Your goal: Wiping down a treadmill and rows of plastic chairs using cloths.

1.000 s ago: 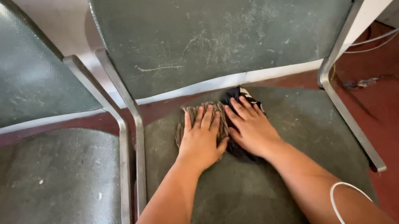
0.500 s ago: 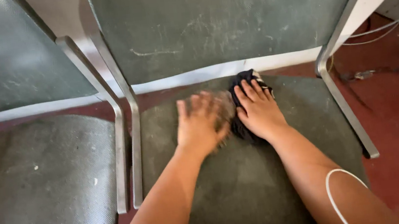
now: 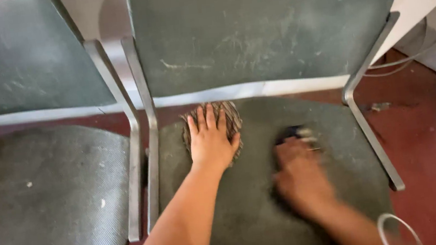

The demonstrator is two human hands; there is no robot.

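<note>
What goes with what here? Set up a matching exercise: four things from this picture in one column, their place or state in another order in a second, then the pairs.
Things:
1. left hand
2. right hand
3. striped cloth
4. red floor

Places or states:
A. blurred, over a small dark cloth
B. on the seat near the backrest
C. under and right of the chair
D. flat, fingers spread, pressing on the cloth

Pairs: 1-D, 2-A, 3-B, 4-C
</note>
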